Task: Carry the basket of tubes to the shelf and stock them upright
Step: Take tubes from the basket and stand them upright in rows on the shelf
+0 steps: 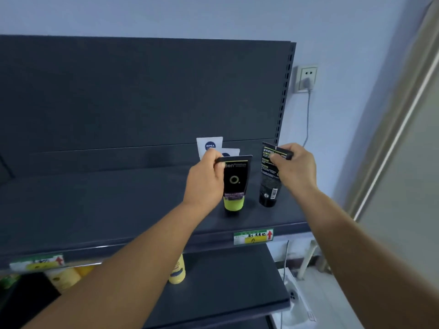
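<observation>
Dark shelf (118, 198): a grey-blue metal board is carrying the tubes near its right end, with a slotted upright running up the right edge of the back panel.
Left hand (204, 184): its grip is closing on the crimped top edge of the black tube with the green cap (235, 184), thumb and fingers pinching the seam.
Black tube with the green cap: it is standing upright, cap down, on the shelf board, its front face showing a ring logo.
Right hand (294, 167): its grip is pinching the crimped top of the all-black tube (269, 184), fingers curling over the seam.
All-black tube: it is standing cap down on the shelf just to the right of the green-capped one, leaning slightly, with a barcode showing near its lower end; the two tubes are sitting apart.
White tubes (210, 147): two pale tubes with a round blue logo are standing upright behind the left hand, close to the back panel.
Price label (253, 236): a green and yellow tag with a red arrow is sitting on the shelf's front edge below the tubes.
Lower shelf (225, 281): yellow bottles (177, 271) are standing there, partly hidden by the left forearm.
Wall socket (307, 78): a plug is sitting in it, its cable hanging down the blue wall.
</observation>
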A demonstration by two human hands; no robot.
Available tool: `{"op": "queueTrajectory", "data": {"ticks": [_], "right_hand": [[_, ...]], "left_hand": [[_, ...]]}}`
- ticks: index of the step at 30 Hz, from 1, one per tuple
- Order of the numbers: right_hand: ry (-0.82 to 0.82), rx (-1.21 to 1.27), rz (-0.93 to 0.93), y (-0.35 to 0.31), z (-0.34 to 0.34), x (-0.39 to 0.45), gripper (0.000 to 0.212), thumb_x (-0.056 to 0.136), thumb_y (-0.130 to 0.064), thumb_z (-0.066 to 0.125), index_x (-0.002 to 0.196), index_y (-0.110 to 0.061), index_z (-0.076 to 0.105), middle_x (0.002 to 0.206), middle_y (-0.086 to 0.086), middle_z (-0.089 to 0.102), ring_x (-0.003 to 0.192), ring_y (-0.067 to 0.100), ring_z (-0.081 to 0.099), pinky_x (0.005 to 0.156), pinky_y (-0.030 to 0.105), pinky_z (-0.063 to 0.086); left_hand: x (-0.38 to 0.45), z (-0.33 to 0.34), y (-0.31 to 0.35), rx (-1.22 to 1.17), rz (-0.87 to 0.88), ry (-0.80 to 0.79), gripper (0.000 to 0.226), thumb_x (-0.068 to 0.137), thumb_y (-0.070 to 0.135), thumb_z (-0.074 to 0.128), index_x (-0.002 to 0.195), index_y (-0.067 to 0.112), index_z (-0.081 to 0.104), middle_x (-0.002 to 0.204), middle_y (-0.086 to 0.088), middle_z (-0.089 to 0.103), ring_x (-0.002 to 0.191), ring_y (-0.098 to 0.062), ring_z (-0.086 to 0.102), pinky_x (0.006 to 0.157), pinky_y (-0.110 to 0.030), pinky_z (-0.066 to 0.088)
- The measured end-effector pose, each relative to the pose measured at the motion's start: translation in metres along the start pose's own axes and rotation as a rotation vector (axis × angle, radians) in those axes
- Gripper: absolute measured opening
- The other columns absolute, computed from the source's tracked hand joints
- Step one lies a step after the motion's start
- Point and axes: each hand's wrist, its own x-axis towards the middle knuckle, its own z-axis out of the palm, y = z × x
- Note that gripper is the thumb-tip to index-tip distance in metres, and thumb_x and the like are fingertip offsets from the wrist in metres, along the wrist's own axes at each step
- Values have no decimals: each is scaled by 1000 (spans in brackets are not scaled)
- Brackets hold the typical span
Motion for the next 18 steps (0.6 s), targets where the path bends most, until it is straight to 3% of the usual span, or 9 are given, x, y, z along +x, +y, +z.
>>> {"op": "queueTrajectory", "data": {"ticks": [4,7,10,12,15,18], "right_hand": [[-27,-20,23,20,6,16,6,86,-22,64,91,-24,61,78,-8,64,72,16,62,61,26,49],[-78,-26,14,28,6,20,12,86,-22,64,96,-24,58,80,-8,64,77,17,63,66,30,52],[-255,-154,61,46,3,13,27,83,-18,68,107,-22,56,89,-6,65,82,17,62,67,29,48],[-341,-174,110,61,1,10,35,80,-16,72,112,-19,57,97,-4,68,90,17,65,76,30,48],[-393,-160,141,68,-2,20,34,80,-13,73,109,-21,57,92,-9,68,90,15,64,78,29,46],[-362,-219,136,72,2,43,35,79,-13,74,110,-18,59,97,-2,69,92,19,64,81,32,48]], "left_hand": [[3,15,-3,-38,-37,-4,6,98,13,44,99,18,49,72,11,52,63,-4,48,55,-8,37],[-1,19,-5,-145,-112,-78,21,93,16,56,110,22,46,93,8,62,77,-4,58,61,-4,40],[-14,30,-10,-137,-210,-208,39,86,21,66,119,24,44,98,12,60,90,-9,62,71,-16,43],[-22,40,-13,-67,-232,-260,36,86,23,66,118,18,51,97,9,60,93,-13,62,76,-21,45],[-23,52,-12,-71,-229,-262,32,86,22,65,116,16,54,99,5,61,92,-13,60,76,-22,45],[-17,64,-8,-75,-211,-279,34,87,20,65,119,18,52,101,8,58,93,-10,57,77,-20,43]]}}
